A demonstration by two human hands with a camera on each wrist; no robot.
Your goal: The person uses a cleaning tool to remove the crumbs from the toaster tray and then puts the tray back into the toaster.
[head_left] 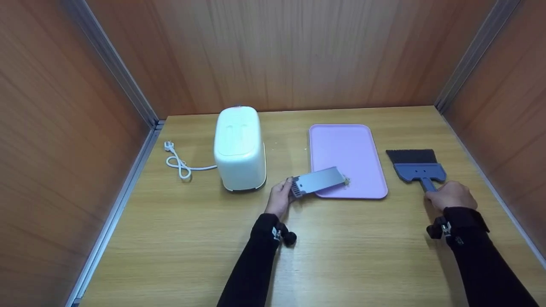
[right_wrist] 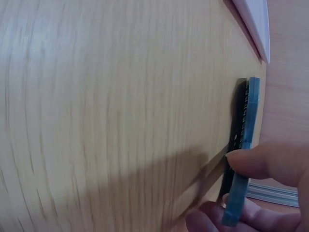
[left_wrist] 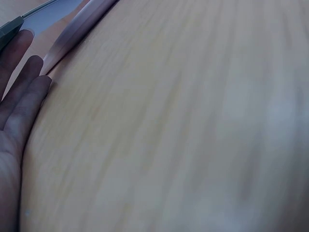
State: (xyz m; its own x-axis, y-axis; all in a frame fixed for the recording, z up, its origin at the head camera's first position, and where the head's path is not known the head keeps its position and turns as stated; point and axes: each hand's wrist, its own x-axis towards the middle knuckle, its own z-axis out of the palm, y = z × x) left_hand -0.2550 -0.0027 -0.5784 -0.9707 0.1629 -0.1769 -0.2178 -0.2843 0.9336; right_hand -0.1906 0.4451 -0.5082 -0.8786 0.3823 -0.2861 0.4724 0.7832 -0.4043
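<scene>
My left hand (head_left: 279, 197) grips the near end of a flat metal crumb tray (head_left: 320, 181), which has slots by the fingers. It is held at a slant over the front edge of a pink tray (head_left: 341, 147). A small heap of crumbs (head_left: 347, 181) shows at the metal piece's far end. In the left wrist view, the fingers (left_wrist: 29, 92) are partly cut off by the frame. On the right, my right hand (head_left: 453, 196) holds a blue brush (head_left: 420, 171) by its handle; its dark bristles point away from me. The right wrist view shows thumb and fingers around the handle (right_wrist: 236, 198).
A white toaster-like appliance (head_left: 239, 145) stands left of the pink tray. Its white cord (head_left: 183, 168) and plug (head_left: 169, 146) lie on the tabletop (head_left: 179, 238). Wood panels (head_left: 277, 55) enclose the back and both sides.
</scene>
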